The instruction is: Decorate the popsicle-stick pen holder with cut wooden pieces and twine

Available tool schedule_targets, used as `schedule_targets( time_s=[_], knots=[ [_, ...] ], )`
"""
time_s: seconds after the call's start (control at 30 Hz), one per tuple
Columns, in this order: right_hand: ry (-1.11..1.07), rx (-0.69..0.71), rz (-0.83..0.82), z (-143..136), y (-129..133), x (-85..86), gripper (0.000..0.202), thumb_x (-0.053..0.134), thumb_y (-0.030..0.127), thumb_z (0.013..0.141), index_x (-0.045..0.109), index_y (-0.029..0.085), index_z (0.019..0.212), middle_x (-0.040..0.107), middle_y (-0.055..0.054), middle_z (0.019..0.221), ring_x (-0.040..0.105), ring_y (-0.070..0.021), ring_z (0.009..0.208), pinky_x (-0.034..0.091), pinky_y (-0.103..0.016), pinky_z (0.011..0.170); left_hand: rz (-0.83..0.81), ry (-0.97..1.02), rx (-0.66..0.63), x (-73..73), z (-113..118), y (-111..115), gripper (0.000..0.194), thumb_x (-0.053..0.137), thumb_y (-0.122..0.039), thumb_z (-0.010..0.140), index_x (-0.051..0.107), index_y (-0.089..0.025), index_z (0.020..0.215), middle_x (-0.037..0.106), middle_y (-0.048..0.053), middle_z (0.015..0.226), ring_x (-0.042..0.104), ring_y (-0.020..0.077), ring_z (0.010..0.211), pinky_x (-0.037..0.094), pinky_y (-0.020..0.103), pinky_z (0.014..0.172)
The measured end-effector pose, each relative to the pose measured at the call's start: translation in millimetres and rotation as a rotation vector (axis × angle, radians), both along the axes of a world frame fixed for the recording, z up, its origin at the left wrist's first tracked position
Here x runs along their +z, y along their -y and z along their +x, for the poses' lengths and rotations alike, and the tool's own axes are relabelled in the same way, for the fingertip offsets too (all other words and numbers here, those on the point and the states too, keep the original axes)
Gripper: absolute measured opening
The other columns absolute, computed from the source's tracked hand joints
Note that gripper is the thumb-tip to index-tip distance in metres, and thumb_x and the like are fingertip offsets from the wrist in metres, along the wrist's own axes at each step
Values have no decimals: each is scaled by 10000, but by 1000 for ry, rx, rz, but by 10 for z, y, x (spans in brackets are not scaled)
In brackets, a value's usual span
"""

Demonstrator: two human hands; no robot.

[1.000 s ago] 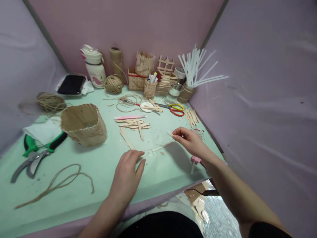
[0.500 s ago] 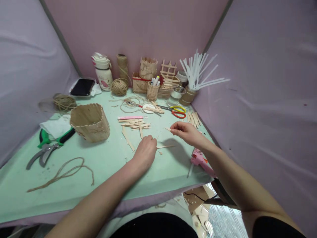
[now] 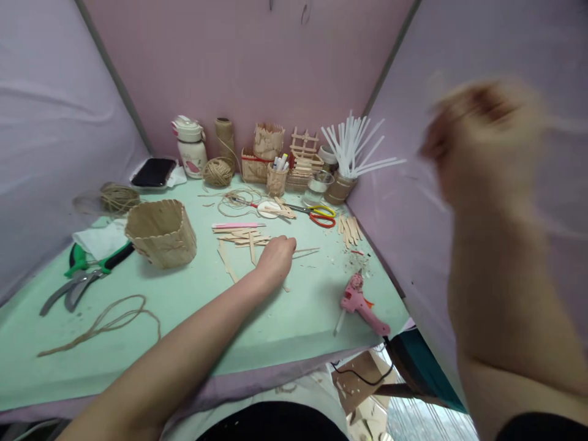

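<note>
Wooden slivers (image 3: 309, 250), two thin ones, lie on the desk (image 3: 285, 331), sticking out just right of the left hand (image 3: 277, 260). Left hand low, fingers curled under; tips hidden, can't tell if it pinches anything. Right hand (image 3: 482, 135) up in the air at right, well apart from the slivers, motion-blurred, fingers bent in; can't tell if it grips something. Behind the left hand: pile of wood strips (image 3: 239, 236), pink pen-like tool (image 3: 236, 225) along its far side. Risks: slivers look thin, a hard pinch would likely snap them; left forearm could sweep the loose strip (image 3: 226, 260) beside it. Pink glue gun (image 3: 354, 300) near the front right edge, cord (image 3: 367, 384) hanging below; a snag on it could drag the gun off, and if hot, the nozzle could burn a low-passing right arm. Scissors (image 3: 314, 212) farther back. Glass of water (image 3: 315, 195) near the white sticks (image 3: 348, 147); a wide swing could knock it over. At left, wooden basket (image 3: 172, 248) and green-handled pruners (image 3: 89, 275), blades apart, cut risk for a careless reach. Twine (image 3: 78, 340) in front.
</note>
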State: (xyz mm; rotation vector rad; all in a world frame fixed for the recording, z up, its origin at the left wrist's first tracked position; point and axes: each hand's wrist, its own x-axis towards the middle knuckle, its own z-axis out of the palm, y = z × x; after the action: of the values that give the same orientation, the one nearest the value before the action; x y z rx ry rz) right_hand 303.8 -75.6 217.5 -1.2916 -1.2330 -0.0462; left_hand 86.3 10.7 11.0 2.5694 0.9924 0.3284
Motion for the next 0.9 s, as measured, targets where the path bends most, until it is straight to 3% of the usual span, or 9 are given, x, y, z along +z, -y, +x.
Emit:
schedule_targets(
  time_s=[0.13, 0.2, 0.3, 0.4, 0.47, 0.67, 0.73, 0.83, 0.9],
  knots=[
    [-49, 162, -402, -564, -77, -1028, 198, 648, 338, 805, 598, 175, 706, 495, 55, 537, 421, -73, 471, 297, -236, 459, 1, 58, 46, -58, 71, -79, 206, 483, -80, 845, 684, -124, 859, 637, 158, 975, 577, 268, 962, 427, 365, 823],
    [-293, 243, -622, -668, -88, -1424, 173, 609, 349, 796, 602, 181, 759, 517, 52, 579, 430, -78, 490, 307, -234, 467, -31, 164, 89, -41, 13, -74, 205, 500, -131, 867, 683, -133, 959, 631, 153, 1077, 565, 258, 1026, 424, 359, 871],
    [-505, 374, -759, -706, -89, -1728, 209, 610, 349, 749, 583, 181, 871, 574, 31, 661, 479, -91, 543, 361, -241, 515, -480, 521, 171, 35, -114, -38, 198, 533, -241, 882, 673, -142, 980, 672, 115, 1004, 608, 203, 906, 450, 326, 825],
    [-522, 437, -809, -743, -88, -1791, 272, 613, 358, 747, 533, 190, 945, 612, 16, 677, 509, -104, 551, 373, -245, 520, -1048, 853, 260, 99, -224, 8, 249, 571, -355, 863, 666, -129, 907, 685, 89, 869, 604, 142, 727, 451, 279, 712],
    [-510, 469, -843, -783, -89, -1782, 298, 632, 357, 749, 512, 194, 968, 621, 19, 661, 505, -104, 531, 376, -245, 515, -1186, 929, 310, 111, -283, 33, 305, 630, -427, 819, 655, -125, 857, 677, 74, 812, 582, 116, 665, 435, 259, 672],
    [-408, 529, -889, -880, -81, -1778, 284, 640, 349, 795, 500, 195, 989, 655, 18, 657, 527, -101, 533, 405, -236, 530, -1193, 956, 275, 29, -408, 48, 373, 778, -452, 666, 636, -135, 803, 669, 40, 772, 570, 95, 649, 426, 225, 635],
    [-220, 519, -949, -837, -117, -1775, 243, 594, 372, 848, 526, 193, 997, 685, -1, 694, 570, -109, 560, 433, -233, 541, -1196, 985, 230, -15, -427, 37, 325, 793, -390, 651, 654, -126, 782, 660, 31, 739, 556, 83, 630, 420, 205, 612],
    [214, 338, -1034, -599, -298, -1728, 260, 453, 397, 954, 581, 190, 1048, 723, -55, 880, 658, -140, 719, 491, -247, 616, -1187, 1058, 304, -64, -441, 21, 235, 777, -305, 665, 656, -127, 758, 647, 16, 689, 552, 70, 602, 421, 184, 583],
    [341, 158, -1040, -343, -511, -1685, 303, 382, 366, 995, 588, 166, 1093, 700, -100, 1007, 664, -179, 866, 510, -282, 705, -1219, 1098, 373, -71, -448, 18, 171, 746, -259, 702, 640, -135, 752, 652, 17, 685, 585, 77, 625, 446, 177, 596]
  ],
)
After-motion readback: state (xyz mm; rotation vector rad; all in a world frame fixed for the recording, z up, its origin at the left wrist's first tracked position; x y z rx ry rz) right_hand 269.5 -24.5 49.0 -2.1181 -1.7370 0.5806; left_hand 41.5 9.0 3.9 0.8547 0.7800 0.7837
